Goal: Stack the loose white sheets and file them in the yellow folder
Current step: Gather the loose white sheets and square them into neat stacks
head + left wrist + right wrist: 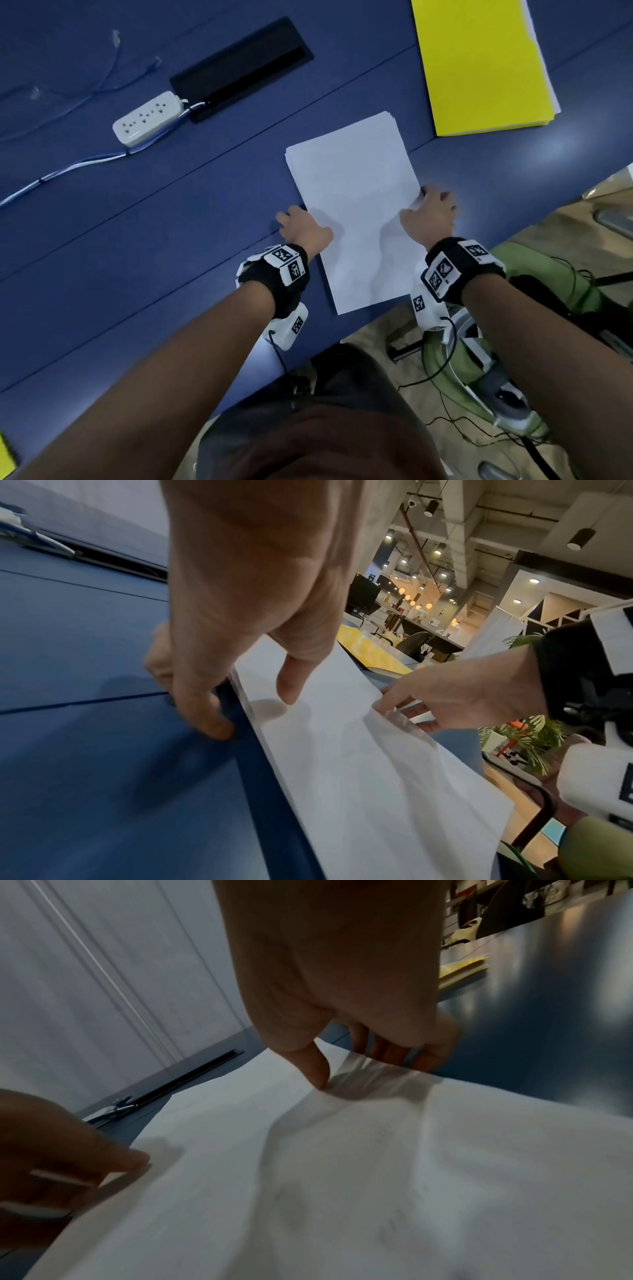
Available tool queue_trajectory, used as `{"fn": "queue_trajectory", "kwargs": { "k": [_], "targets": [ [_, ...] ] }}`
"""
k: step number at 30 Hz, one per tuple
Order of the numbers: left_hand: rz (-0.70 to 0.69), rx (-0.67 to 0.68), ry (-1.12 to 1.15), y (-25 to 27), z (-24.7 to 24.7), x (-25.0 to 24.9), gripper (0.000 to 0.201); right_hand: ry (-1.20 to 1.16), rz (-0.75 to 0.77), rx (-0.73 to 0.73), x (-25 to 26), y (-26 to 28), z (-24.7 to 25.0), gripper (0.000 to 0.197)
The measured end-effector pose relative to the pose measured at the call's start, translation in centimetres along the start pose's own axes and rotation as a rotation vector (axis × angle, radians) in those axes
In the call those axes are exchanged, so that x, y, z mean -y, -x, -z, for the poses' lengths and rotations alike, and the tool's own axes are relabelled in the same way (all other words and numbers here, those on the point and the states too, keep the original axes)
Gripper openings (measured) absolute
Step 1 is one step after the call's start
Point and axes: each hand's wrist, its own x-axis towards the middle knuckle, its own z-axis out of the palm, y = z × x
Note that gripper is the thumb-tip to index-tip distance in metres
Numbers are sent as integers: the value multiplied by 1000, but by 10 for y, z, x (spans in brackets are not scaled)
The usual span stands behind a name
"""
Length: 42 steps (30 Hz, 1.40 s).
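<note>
A stack of white sheets (pixel 352 205) lies on the blue table (pixel 137 257), its near end close to the table's front edge. My left hand (pixel 301 226) is at the stack's left long edge. Its fingertips (pixel 219 729) touch the table against that edge, and the thumb hovers just over the top sheet (pixel 359 764). My right hand (pixel 428 212) pinches the right long edge, thumb (pixel 318 1074) on top and fingers underneath, so the paper (pixel 342 1177) ripples and lifts there. The yellow folder (pixel 479 65) lies closed at the far right, with white paper edges showing along its right side.
A white power strip (pixel 147 118) with cables and a black cable hatch (pixel 239 68) sit at the far left. The table's front edge runs diagonally just beyond the sheets' near end. A green chair (pixel 548 291) and loose wires are below it. A yellow object (pixel 5 455) shows at the bottom left.
</note>
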Motion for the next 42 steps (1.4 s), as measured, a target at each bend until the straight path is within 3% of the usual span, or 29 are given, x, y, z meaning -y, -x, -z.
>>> {"fn": "queue_trajectory", "kwargs": {
  "k": [8, 17, 23, 25, 27, 28, 32, 35, 39, 42],
  "targets": [
    [146, 51, 110, -9, 12, 0, 81, 7, 61, 121, 16, -6, -7, 50],
    [234, -41, 73, -4, 47, 51, 68, 95, 220, 219, 47, 32, -48, 52],
    [300, -71, 211, -4, 80, 94, 71, 117, 252, 304, 75, 55, -74, 55],
    [323, -76, 318, -5, 88, 110, 58, 124, 238, 370, 83, 60, -81, 58],
    [323, -68, 387, -4, 94, 125, 29, 158, 224, 431, 88, 64, -89, 70],
    [321, -65, 420, -3, 96, 132, 29, 196, 212, 450, 91, 69, -93, 79],
    [319, 20, 485, 2, 98, 146, 69, 340, 162, 306, 99, 94, -102, 80],
    [285, 66, 475, 8, 96, 142, 86, 192, 139, 273, 96, 100, -106, 71],
    [271, 100, 513, 9, 93, 138, 36, 65, 38, 364, 96, 96, -95, 69],
    [231, 113, 560, 9, 89, 150, 32, 25, 1, 448, 93, 91, -87, 55]
  ]
}}
